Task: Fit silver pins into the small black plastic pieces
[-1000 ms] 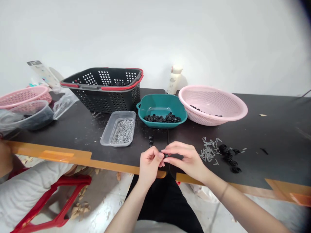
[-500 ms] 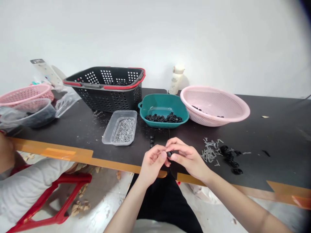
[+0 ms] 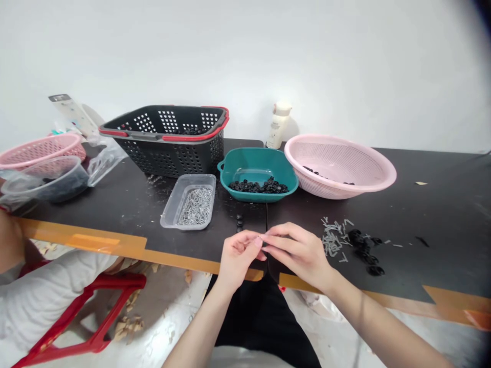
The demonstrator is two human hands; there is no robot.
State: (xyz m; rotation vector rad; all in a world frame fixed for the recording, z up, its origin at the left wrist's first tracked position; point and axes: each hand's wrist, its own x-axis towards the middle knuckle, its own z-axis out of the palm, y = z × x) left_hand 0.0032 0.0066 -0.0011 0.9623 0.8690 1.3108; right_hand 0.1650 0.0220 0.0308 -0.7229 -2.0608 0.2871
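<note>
My left hand point(image 3: 241, 258) and my right hand point(image 3: 299, 251) meet over the table's front edge. Both are closed in a pinch, fingertips touching. Whatever sits between the fingers is hidden from view. Just beyond my left hand, several small black round pieces point(image 3: 240, 223) stand in a short row. To the right of my right hand lies a loose pile of thin metal pins point(image 3: 333, 240), with a heap of black round pieces point(image 3: 362, 248) beside it.
A clear tub of metal pins point(image 3: 167, 217), a teal basin point(image 3: 264, 157) of black pieces and a pink colander point(image 3: 341, 191) stand behind my hands. Farther back are a black basket point(image 3: 169, 156) and a bottle point(image 3: 279, 128). Another person's leg point(image 3: 53, 278) and a red stool point(image 3: 123, 306) are at left.
The black round piece that showed between my fingertips is now out of sight. My right hand has turned, its fingers lower and straighter over the left fingertips.
</note>
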